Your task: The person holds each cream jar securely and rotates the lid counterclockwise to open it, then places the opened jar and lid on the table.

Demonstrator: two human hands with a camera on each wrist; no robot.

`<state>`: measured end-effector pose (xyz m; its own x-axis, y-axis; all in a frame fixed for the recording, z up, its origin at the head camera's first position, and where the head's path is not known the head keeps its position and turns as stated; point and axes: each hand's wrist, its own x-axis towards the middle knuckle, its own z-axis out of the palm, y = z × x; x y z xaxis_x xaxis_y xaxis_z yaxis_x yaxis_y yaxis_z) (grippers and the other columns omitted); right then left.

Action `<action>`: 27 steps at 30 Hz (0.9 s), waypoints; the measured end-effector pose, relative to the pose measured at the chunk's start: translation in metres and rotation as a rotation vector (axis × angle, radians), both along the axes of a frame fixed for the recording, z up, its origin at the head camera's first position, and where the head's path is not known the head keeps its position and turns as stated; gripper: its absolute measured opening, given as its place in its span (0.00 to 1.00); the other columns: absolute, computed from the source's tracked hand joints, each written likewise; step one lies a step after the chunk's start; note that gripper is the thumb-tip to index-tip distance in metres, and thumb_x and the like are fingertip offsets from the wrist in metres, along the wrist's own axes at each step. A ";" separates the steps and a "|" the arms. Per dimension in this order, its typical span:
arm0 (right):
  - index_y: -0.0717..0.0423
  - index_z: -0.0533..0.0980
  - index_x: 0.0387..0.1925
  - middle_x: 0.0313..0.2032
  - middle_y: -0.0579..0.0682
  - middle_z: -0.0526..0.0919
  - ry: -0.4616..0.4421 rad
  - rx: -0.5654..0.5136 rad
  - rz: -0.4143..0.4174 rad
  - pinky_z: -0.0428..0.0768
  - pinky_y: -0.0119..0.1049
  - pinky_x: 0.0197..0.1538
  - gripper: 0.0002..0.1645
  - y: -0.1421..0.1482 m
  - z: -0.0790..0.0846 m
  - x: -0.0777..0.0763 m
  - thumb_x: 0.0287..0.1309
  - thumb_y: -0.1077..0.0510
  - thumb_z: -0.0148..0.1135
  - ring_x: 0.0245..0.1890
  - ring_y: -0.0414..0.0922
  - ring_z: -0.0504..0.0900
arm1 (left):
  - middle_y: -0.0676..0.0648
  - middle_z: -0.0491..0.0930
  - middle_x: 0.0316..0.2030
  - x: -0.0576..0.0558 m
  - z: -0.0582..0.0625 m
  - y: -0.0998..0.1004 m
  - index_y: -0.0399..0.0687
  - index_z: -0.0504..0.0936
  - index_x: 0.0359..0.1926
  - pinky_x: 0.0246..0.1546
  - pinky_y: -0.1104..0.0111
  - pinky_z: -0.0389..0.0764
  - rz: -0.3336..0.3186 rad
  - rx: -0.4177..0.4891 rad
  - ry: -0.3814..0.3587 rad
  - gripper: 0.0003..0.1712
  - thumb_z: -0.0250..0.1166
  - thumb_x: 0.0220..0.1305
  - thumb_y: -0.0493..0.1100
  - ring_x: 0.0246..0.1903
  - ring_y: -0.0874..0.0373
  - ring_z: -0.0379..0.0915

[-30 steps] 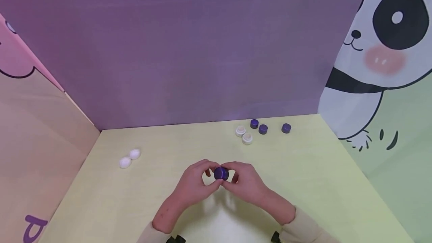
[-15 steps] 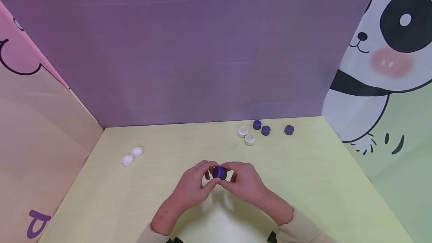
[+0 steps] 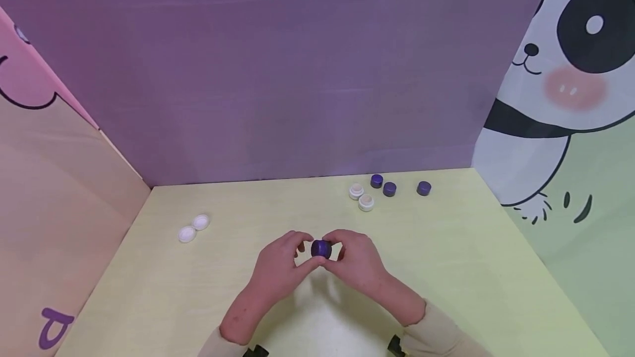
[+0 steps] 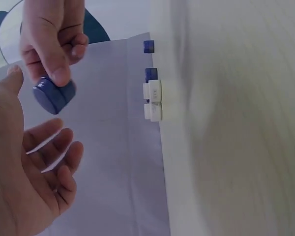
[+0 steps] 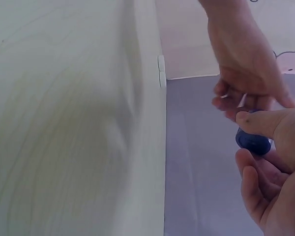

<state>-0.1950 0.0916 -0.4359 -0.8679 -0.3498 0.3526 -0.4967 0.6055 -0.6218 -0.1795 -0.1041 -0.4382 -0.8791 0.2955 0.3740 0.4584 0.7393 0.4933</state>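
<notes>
My right hand point(image 3: 358, 263) pinches a small dark purple jar point(image 3: 321, 250) between thumb and fingers, above the middle of the table. In the left wrist view the jar point(image 4: 54, 95) shows two joined sections, like a lid on a base, and is held tilted. Right beside it is my left hand point(image 3: 279, 268), its fingers spread and loosely bent. A gap separates those fingers point(image 4: 49, 132) from the jar in the left wrist view. From the right wrist, the jar point(image 5: 253, 142) is partly covered by the right thumb.
Two open white jars point(image 3: 366, 203) stand at the back right of the pale yellow table point(image 3: 471, 291). Near them are several small purple pieces point(image 3: 389, 189). Two white round lids point(image 3: 187, 234) lie at the left. A purple backdrop point(image 3: 297, 70) rises behind the table.
The left hand's fingers have come off the jar, where earlier both hands gripped it. The right hand keeps hold, and the jar has shifted slightly left and away from the body.
</notes>
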 end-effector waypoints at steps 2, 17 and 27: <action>0.50 0.82 0.39 0.34 0.39 0.84 -0.007 -0.011 -0.012 0.73 0.27 0.25 0.19 0.000 -0.001 -0.001 0.44 0.53 0.79 0.17 0.31 0.71 | 0.58 0.76 0.37 0.001 0.003 -0.001 0.53 0.81 0.48 0.33 0.70 0.75 -0.036 0.015 0.037 0.24 0.69 0.57 0.62 0.34 0.64 0.72; 0.48 0.82 0.39 0.33 0.41 0.83 -0.057 -0.001 -0.002 0.72 0.28 0.23 0.19 0.002 -0.001 -0.001 0.42 0.54 0.79 0.16 0.32 0.70 | 0.55 0.75 0.40 -0.004 0.009 -0.008 0.54 0.84 0.48 0.33 0.69 0.78 -0.213 -0.090 0.218 0.23 0.76 0.49 0.34 0.34 0.63 0.74; 0.49 0.82 0.38 0.32 0.39 0.82 -0.035 0.046 0.012 0.72 0.28 0.24 0.18 0.000 0.002 0.002 0.42 0.54 0.79 0.17 0.31 0.70 | 0.59 0.76 0.38 -0.003 0.006 -0.009 0.54 0.81 0.48 0.32 0.70 0.75 -0.160 -0.153 0.159 0.18 0.72 0.57 0.49 0.30 0.66 0.71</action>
<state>-0.1935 0.0914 -0.4340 -0.8751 -0.3752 0.3056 -0.4824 0.6278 -0.6109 -0.1826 -0.1134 -0.4323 -0.7509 0.4891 0.4438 0.6377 0.7118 0.2944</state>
